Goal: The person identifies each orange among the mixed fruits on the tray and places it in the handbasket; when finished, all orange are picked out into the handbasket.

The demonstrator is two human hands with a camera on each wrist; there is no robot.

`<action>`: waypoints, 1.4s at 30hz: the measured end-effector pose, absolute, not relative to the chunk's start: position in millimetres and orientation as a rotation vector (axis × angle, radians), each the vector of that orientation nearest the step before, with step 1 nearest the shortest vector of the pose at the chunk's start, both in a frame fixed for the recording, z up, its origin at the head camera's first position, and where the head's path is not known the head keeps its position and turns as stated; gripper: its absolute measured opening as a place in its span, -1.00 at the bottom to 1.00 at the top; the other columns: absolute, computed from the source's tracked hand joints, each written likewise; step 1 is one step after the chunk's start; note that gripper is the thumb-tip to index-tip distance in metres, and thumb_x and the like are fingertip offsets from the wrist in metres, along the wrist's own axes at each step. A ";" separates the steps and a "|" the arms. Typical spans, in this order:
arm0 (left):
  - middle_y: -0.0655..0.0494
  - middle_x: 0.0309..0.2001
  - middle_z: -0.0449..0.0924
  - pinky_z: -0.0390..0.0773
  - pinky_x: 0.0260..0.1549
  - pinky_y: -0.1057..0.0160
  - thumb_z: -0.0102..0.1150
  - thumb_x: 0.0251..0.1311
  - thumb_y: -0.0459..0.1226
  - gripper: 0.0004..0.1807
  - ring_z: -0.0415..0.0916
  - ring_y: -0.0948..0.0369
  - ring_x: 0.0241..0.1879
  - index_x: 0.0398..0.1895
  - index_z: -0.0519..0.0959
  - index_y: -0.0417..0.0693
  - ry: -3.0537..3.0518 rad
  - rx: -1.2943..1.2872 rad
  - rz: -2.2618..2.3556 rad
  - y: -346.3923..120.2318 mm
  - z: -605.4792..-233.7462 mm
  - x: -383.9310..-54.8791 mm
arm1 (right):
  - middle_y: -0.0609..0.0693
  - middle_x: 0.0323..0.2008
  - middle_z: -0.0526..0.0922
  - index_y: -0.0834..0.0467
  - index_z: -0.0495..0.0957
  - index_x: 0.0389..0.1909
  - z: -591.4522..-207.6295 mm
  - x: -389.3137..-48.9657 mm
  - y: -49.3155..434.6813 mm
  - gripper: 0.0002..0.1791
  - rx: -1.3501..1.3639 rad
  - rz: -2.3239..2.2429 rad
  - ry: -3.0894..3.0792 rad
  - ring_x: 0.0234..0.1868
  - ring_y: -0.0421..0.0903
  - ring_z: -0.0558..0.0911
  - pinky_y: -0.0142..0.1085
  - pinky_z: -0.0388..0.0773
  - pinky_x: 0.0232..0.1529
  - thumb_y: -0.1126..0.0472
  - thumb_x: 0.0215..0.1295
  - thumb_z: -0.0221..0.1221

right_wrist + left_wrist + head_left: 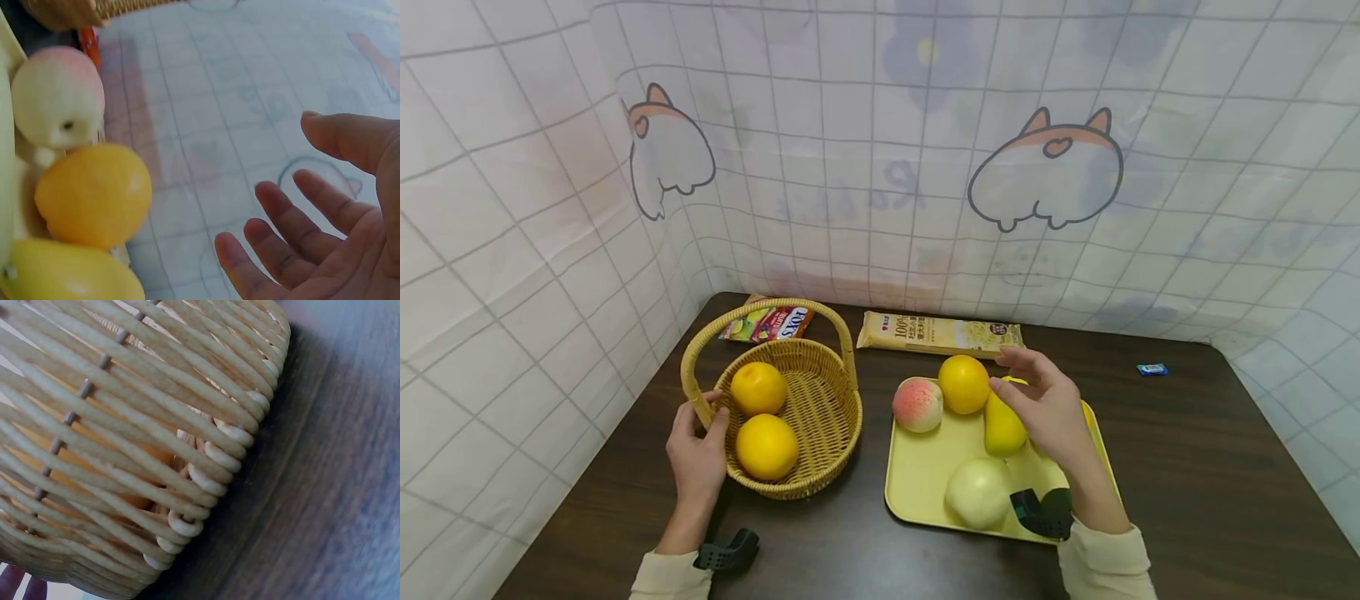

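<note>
My left hand point(697, 450) holds the left rim of a wicker basket point(842, 442), at the foot of its arched handle. Two oranges point(766, 447) lie inside the basket on its left side. In the left wrist view the woven wall point(144, 425) fills much of the picture, with fingertips point(34, 589) at the lower left corner. My right hand point(1047, 408) hovers over a yellow tray point(925, 475), fingers spread and holding nothing. Close by it are an orange point(964, 384) and a yellow mango point(1003, 425); a peach point(918, 405) sits left of them.
A large pale green round fruit point(980, 493) lies at the tray's front. My right forearm partly hides more fruit at the tray's right side. Behind stand a FOX'S candy bag point(767, 323) and a long noodle packet point(936, 332). A small blue wrapper point(1152, 369) lies far right.
</note>
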State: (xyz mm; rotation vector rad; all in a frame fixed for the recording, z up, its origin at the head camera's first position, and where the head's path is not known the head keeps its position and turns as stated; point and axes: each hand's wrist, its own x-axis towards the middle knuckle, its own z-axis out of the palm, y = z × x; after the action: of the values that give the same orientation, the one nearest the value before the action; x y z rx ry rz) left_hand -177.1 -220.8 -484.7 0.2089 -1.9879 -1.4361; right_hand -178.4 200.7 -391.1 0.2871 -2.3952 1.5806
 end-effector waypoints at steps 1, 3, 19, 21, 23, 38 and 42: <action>-0.05 -0.09 0.54 0.35 -0.29 0.43 0.17 0.29 -0.40 -0.75 0.41 0.33 -0.24 0.02 0.60 -0.20 -1.989 0.210 -1.438 -220.7 -484.9 -177.3 | 0.13 0.13 0.56 0.22 0.44 0.23 -391.6 -178.4 205.6 -0.52 0.276 1.572 -2.405 0.06 -0.23 0.47 -0.59 0.42 0.00 0.17 0.34 0.23; -0.03 -0.10 0.54 0.35 -0.29 0.43 0.17 0.29 -0.39 -0.75 0.41 0.32 -0.24 0.02 0.61 -0.18 -1.990 0.214 -1.435 -222.9 -489.3 -179.8 | 0.12 0.14 0.55 0.19 0.43 0.25 -392.7 -178.6 214.9 -0.52 0.243 1.551 -2.431 0.07 -0.21 0.47 -0.60 0.40 0.00 0.13 0.36 0.21; 0.06 -0.12 0.53 0.36 -0.31 0.44 0.20 0.29 -0.34 -0.74 0.41 0.30 -0.27 0.03 0.61 -0.12 -1.996 0.214 -1.437 -226.8 -495.6 -181.6 | 0.14 0.22 0.49 0.14 0.39 0.32 -397.6 -174.5 271.9 -0.39 -0.041 1.374 -2.535 0.17 0.01 0.42 -0.67 0.33 -0.06 -0.07 0.35 0.19; 0.06 -0.12 0.53 0.37 -0.32 0.44 0.20 0.30 -0.34 -0.75 0.42 0.30 -0.27 0.03 0.61 -0.12 -1.997 0.215 -1.436 -226.6 -495.5 -181.4 | 0.16 0.23 0.48 0.15 0.38 0.33 -400.0 -174.1 278.9 -0.39 -0.068 1.365 -2.537 0.18 0.04 0.41 -0.67 0.33 -0.07 -0.06 0.35 0.18; 0.06 -0.12 0.53 0.37 -0.31 0.44 0.20 0.30 -0.34 -0.75 0.42 0.30 -0.27 0.03 0.60 -0.12 -1.998 0.217 -1.437 -226.4 -495.3 -181.2 | 0.17 0.24 0.47 0.15 0.36 0.34 -403.9 -174.6 285.7 -0.37 -0.110 1.363 -2.550 0.20 0.08 0.40 -0.60 0.36 -0.07 -0.08 0.36 0.17; -0.06 -0.09 0.54 0.33 -0.30 0.45 0.21 0.27 -0.38 -0.73 0.39 0.34 -0.27 0.04 0.61 -0.15 -2.003 0.203 -1.429 -226.5 -495.3 -180.8 | 0.34 0.38 0.23 0.22 0.11 0.48 -429.7 -179.2 316.1 -0.16 -0.085 1.482 -2.788 0.31 0.34 0.29 0.22 0.29 0.20 -0.15 0.36 0.14; -0.04 -0.11 0.54 0.34 -0.29 0.44 0.20 0.28 -0.38 -0.74 0.40 0.32 -0.26 0.03 0.61 -0.16 -1.996 0.200 -1.429 -226.2 -494.9 -181.0 | 0.39 0.41 0.16 0.22 0.07 0.49 -430.7 -179.4 317.9 -0.14 -0.003 1.476 -2.873 0.33 0.39 0.25 0.21 0.30 0.20 -0.13 0.35 0.16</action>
State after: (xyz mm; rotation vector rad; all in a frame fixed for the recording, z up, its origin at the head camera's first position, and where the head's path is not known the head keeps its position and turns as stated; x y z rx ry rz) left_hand -181.0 -226.2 -494.9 0.1996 -1.9958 -1.4286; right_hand -179.4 317.9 -430.7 -0.0026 -2.8730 1.4760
